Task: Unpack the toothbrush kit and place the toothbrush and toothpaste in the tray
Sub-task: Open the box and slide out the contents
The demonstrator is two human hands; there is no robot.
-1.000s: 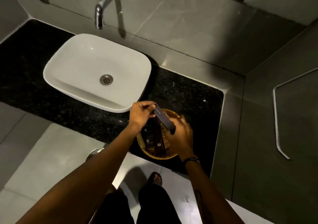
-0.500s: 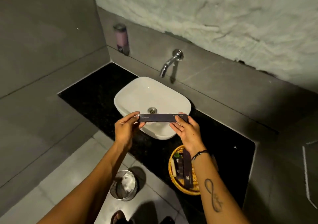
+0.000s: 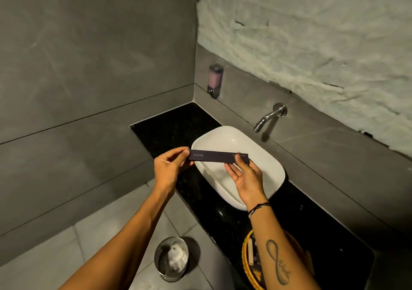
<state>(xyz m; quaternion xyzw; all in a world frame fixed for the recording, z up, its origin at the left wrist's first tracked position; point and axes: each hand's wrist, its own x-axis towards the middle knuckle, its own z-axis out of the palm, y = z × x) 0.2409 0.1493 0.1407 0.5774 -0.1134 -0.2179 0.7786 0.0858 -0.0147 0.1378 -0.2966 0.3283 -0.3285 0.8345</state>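
A long, flat, dark toothbrush kit box (image 3: 217,156) is held level in the air above the white basin (image 3: 263,156). My left hand (image 3: 169,169) pinches its left end between thumb and fingers. My right hand (image 3: 245,173) holds the right end, palm up, fingers spread beneath. The box looks closed. The round woven yellow tray (image 3: 246,258) sits on the black counter at the bottom right, mostly hidden behind my right forearm, with a few small packets inside it.
A wall tap (image 3: 267,118) juts over the basin. A soap dispenser (image 3: 215,80) hangs in the corner. A metal waste bin (image 3: 171,258) with crumpled paper stands on the floor below the black counter (image 3: 174,120). Grey tiled walls close in left and behind.
The box was lifted out of the tray and raised level over the basin, held by both hands. My view swung up and left, so the tray now sits low at the right.
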